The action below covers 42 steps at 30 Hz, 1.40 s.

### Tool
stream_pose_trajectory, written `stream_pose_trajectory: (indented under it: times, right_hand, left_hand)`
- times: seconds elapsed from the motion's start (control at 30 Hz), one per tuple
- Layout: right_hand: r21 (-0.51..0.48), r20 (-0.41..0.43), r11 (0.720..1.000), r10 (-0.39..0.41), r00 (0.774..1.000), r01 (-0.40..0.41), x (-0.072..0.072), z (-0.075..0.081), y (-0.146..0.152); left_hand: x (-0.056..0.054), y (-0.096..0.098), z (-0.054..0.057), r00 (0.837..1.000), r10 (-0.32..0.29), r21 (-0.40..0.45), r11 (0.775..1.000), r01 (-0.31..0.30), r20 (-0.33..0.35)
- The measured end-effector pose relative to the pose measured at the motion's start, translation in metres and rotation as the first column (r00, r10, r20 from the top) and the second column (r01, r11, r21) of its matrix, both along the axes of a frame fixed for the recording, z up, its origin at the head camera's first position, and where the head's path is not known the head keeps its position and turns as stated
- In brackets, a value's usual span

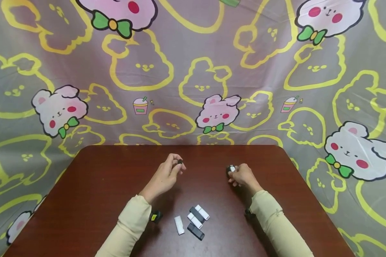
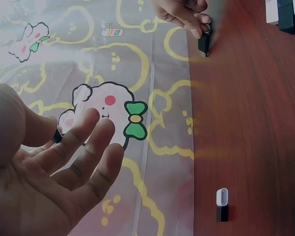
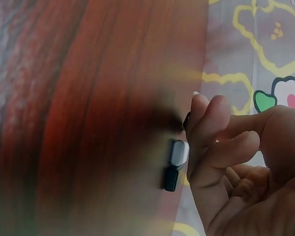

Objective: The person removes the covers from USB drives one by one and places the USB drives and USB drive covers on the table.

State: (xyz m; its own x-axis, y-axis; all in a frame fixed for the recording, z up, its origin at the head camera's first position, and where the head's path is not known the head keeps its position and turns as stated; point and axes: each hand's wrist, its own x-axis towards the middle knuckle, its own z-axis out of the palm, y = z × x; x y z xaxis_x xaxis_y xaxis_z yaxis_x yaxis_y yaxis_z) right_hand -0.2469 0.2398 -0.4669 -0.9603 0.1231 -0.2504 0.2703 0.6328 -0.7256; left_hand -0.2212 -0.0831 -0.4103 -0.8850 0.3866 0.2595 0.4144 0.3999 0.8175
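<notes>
My left hand [image 1: 163,175], raised over the far middle of the table, pinches a small black cap [image 2: 58,136] between thumb and index finger, its other fingers spread. To the right, my right hand [image 1: 243,176] reaches low over the table. It grips a black USB stick [image 2: 203,44] whose metal plug points out of the fingers in the left wrist view. Close beside that hand lie a white cap [image 3: 178,153] and a black cap [image 3: 171,178], end to end on the tabletop. Most of the held stick is hidden behind the fingers in the right wrist view.
Nearer the front of the brown table [image 1: 109,185] lies a loose group of USB sticks, among them a white stick [image 1: 179,225] and a black stick [image 1: 196,231]. A patterned cloth [image 1: 167,75] hangs behind the table's far edge.
</notes>
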Motion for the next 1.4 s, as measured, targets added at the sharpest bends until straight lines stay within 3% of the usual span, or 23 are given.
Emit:
stream_pose_trajectory:
  times: [0.33,0.63,0.83,1.07,1.23,1.4]
  right_hand:
    - [0.039,0.006,0.999,0.004,1.000,-0.004,0.002,0.002,0.007]
    - [0.190,-0.099,0.982,0.026,0.995,-0.007,0.014,0.020,0.004]
    - [0.260,-0.099,0.965,0.063,0.993,-0.035,0.019,0.031,-0.007]
    - [0.334,-0.192,0.938,0.157,0.969,-0.086,0.034,0.052,-0.025]
    - [0.328,-0.251,0.938,0.203,0.947,-0.114,0.052,0.068,-0.039]
    - [0.305,-0.285,0.942,0.233,0.930,-0.143,0.067,0.081,-0.049]
  left_hand:
    - [0.001,0.001,0.003,0.999,0.011,-0.011,1.000,-0.011,-0.038]
    - [-0.007,-0.001,0.001,0.986,0.085,-0.065,0.993,-0.095,-0.141]
    - [-0.020,-0.001,-0.001,0.984,0.061,-0.109,0.991,-0.080,-0.168]
    - [-0.043,0.003,-0.003,0.985,0.052,-0.202,0.976,-0.085,-0.164]
    - [-0.059,0.007,-0.014,0.992,0.040,-0.276,0.958,-0.072,-0.119]
    - [-0.072,0.008,-0.030,0.993,0.018,-0.361,0.930,-0.060,-0.117]
